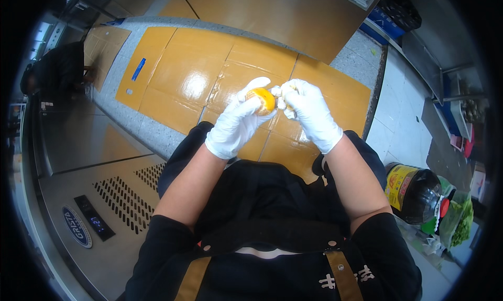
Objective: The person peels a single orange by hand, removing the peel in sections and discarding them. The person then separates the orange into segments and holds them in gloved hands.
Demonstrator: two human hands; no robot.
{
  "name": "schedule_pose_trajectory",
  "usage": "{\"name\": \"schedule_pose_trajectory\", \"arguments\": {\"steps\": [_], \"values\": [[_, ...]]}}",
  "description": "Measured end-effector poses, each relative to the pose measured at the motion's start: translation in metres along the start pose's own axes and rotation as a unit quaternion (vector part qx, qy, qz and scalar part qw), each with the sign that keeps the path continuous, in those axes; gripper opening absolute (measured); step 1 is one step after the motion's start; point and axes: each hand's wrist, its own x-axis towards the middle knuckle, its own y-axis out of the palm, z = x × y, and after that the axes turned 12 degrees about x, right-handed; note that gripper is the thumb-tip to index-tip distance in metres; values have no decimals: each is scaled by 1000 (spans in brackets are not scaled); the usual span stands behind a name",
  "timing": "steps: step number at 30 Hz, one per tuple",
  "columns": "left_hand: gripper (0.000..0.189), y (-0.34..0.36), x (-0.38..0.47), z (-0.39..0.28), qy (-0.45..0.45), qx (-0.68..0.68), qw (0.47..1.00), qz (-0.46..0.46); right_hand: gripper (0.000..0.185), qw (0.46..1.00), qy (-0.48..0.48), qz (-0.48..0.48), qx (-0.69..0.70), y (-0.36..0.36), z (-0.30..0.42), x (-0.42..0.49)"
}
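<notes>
A partly peeled mandarin-like citrus fruit (264, 99) is in my left hand (237, 122), held between thumb and fingers. Orange skin covers its top and right side, while paler flesh shows near my thumb. My right hand (310, 108) is right beside it, fingertips pinching torn peel (281, 103) with the whitish inner side showing. Whether that peel is still joined to the fruit is hard to tell. Both hands wear white disposable gloves and are raised in front of my dark apron (271, 199), above the floor.
Flattened cardboard (184, 69) covers the floor below, bearing a blue strip (138, 69). Stainless steel cabinets stand ahead (271, 14) and at left (118, 222). A person (59, 71) bends over at far left. At right are a large dark-liquid bottle (418, 193) and bagged leafy greens (460, 222).
</notes>
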Motion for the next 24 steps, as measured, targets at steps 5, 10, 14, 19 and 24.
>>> {"name": "schedule_pose_trajectory", "arguments": {"steps": [5,10,14,19,24], "values": [[51,-2,0,2,14,-60,998,-11,17,982,9,78,169,-7,-2,3],[50,-12,7,5,24,-73,996,-37,21,966,7,68,250,-8,-2,-2],[49,-21,8,-1,48,-117,989,-72,25,971,4,45,234,-35,-22,2],[54,-26,6,-2,76,-142,985,-69,24,897,88,-105,420,-94,-140,10],[51,-22,4,0,64,-151,983,-78,11,718,-21,-314,621,-178,-130,41]]}}
